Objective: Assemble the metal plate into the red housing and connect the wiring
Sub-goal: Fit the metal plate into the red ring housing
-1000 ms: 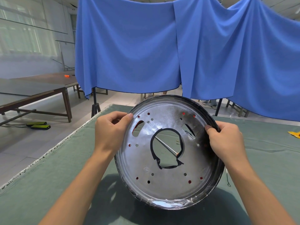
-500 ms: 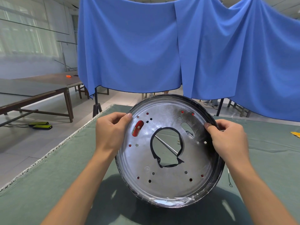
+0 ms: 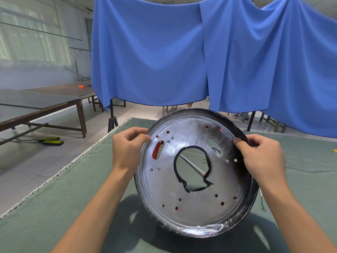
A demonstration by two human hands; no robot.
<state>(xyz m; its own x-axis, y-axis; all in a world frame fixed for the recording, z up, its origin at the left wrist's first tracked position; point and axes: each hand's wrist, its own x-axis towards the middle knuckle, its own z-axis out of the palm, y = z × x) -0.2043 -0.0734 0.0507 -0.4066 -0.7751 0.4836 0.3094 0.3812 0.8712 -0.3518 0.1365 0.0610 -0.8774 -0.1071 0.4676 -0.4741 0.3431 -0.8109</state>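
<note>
A round shiny metal plate point(image 3: 197, 203) stands tilted toward me on the green table, with a big central hole, two oblong slots and several small holes. It sits in a dark-rimmed housing whose red inside point(image 3: 156, 150) shows through the left slot and small holes. My left hand point(image 3: 127, 148) pinches the plate's upper left rim. My right hand point(image 3: 262, 157) grips the upper right rim, thumb on the plate face. Through the central hole a thin metal rod point(image 3: 191, 164) lies on the table behind. No wiring is plainly visible.
The green felt table point(image 3: 73, 198) ends at a frayed left edge. Blue cloth point(image 3: 155, 61) hangs across the back. Brown tables point(image 3: 45, 103) stand on the left, with a yellow-black device point(image 3: 51, 140) on the floor. A small wire piece point(image 3: 262, 203) lies right of the housing.
The plate has turned slightly inside the housing between my hands. Red now shows through the left slot, and my left thumb has slid off the plate face toward the rim.
</note>
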